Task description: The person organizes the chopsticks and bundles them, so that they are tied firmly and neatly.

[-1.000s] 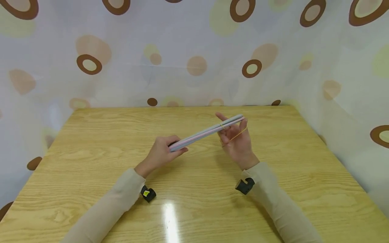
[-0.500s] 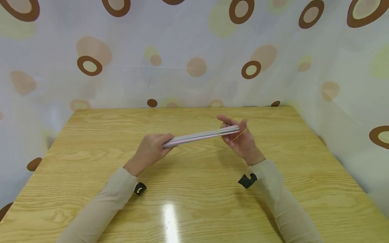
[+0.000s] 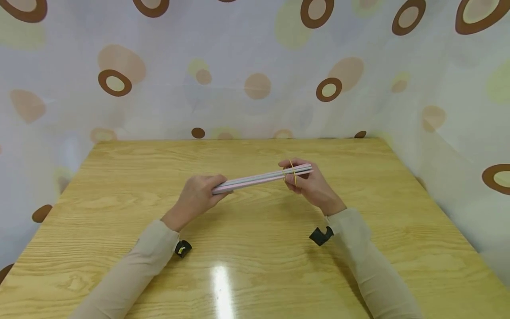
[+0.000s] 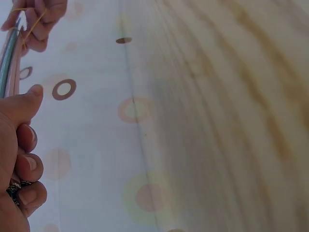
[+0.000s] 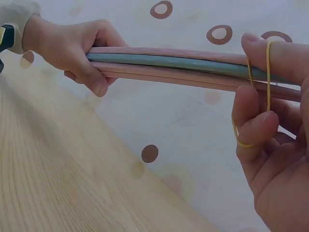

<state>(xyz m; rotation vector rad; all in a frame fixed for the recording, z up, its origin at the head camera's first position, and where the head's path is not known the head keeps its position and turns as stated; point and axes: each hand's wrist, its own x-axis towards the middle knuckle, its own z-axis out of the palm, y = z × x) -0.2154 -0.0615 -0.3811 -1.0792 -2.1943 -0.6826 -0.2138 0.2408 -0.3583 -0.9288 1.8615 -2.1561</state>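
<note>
Long thin sticks [image 3: 255,180], pink and blue-grey, lie together as a bundle held above the table. My left hand [image 3: 195,195] grips the bundle's left end, thumb along it. Something dark and patterned [image 4: 13,189] peeks out between the curled fingers in the left wrist view. At the far end, my right hand [image 3: 316,188] has a yellow rubber band [image 5: 268,77] stretched over its thumb and bent fingers. One strand of the band crosses the sticks, and the right hand's digits stand on both sides of that end.
A wood-grain table [image 3: 255,235] spans the view below the hands. White cloth [image 3: 279,110] with brown and yellow circles hangs behind it and along the sides. Each beige sleeve carries a small black device [image 3: 183,248] near the cuff.
The bundle has tilted closer to level, and the left hand has shifted left. The right hand's fingers have turned and closed in around the sticks' end, with the rubber band still over them.
</note>
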